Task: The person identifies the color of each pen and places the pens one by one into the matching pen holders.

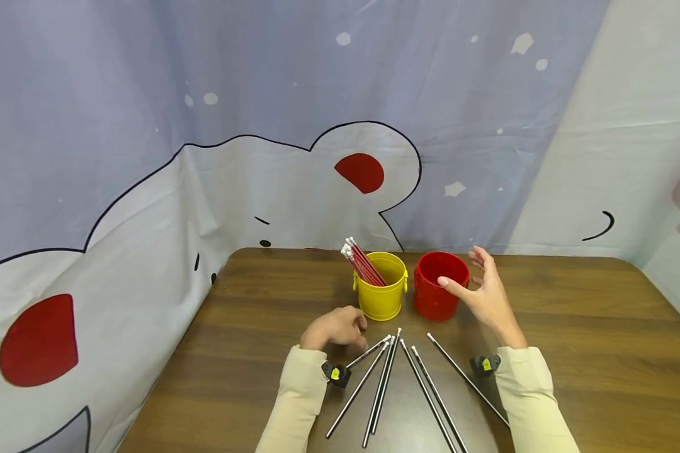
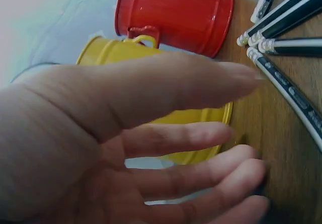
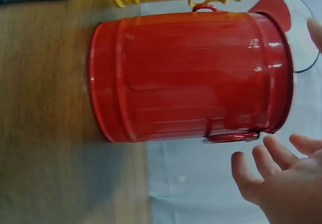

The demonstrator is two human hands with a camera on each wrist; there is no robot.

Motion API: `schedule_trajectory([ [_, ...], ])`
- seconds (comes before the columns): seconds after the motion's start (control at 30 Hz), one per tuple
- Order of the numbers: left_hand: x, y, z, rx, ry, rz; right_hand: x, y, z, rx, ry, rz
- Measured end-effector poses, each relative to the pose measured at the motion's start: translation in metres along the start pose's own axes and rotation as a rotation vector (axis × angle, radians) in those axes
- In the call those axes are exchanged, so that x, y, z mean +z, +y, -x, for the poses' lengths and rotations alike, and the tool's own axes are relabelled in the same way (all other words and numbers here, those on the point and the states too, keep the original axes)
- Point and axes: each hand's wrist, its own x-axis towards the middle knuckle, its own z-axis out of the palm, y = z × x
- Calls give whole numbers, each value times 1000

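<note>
A yellow bucket (image 1: 381, 303) stands upright at the back of the table, with several red pencils (image 1: 365, 264) leaning in it. Beside it, on the right, is a red bucket (image 1: 435, 301) with nothing visible inside. My left hand (image 1: 337, 327) hovers in front of the yellow bucket, left of the pencils on the table, its fingers loosely bent and holding nothing. At the red bucket's right side my right hand (image 1: 487, 296) is raised, thumb and fingers spread apart, near the rim. Several black-and-silver pencils (image 1: 437, 396) with white eraser ends lie fanned out on the table.
The brown wooden table (image 1: 249, 352) runs back to a printed cloth (image 1: 283, 189) hanging behind it. One pencil (image 1: 470, 380) lies apart at the right, close to the right sleeve. A pencil is partly covered by the left wrist camera (image 1: 337, 375).
</note>
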Motion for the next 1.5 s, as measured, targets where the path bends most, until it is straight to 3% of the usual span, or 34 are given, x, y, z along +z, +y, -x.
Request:
schedule_trajectory([
  [0.13, 4, 15, 6, -71, 3, -103, 3, 5, -2, 34, -67, -26],
  [0.3, 14, 28, 10, -137, 33, -144, 8, 12, 0, 83, -86, -47],
  [0.77, 30, 39, 7, -176, 46, -319, 13, 17, 10, 103, -52, -25],
  [1.23, 27, 41, 8, -160, 44, -319, 11, 10, 14, 113, -83, -76],
  [1.5, 17, 44, 12, -7, 87, -238, 6, -19, 21, 120, -123, -88],
])
